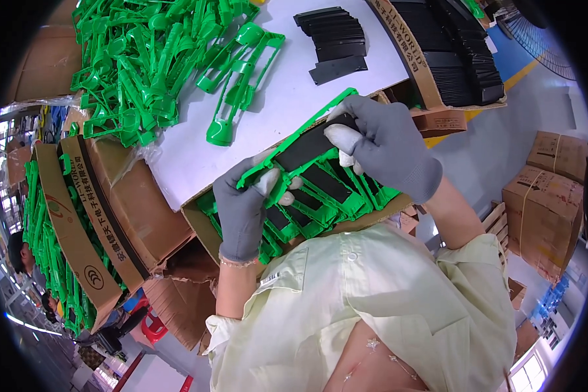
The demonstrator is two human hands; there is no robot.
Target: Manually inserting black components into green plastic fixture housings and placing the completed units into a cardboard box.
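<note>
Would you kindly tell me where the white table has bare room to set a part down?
Bare table lies between the green pile and the black stack, down to the hands. The box below them is crowded with frames.

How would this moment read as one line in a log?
left hand: grips green frame | right hand: presses black strip into it | below: box of finished frames
</note>
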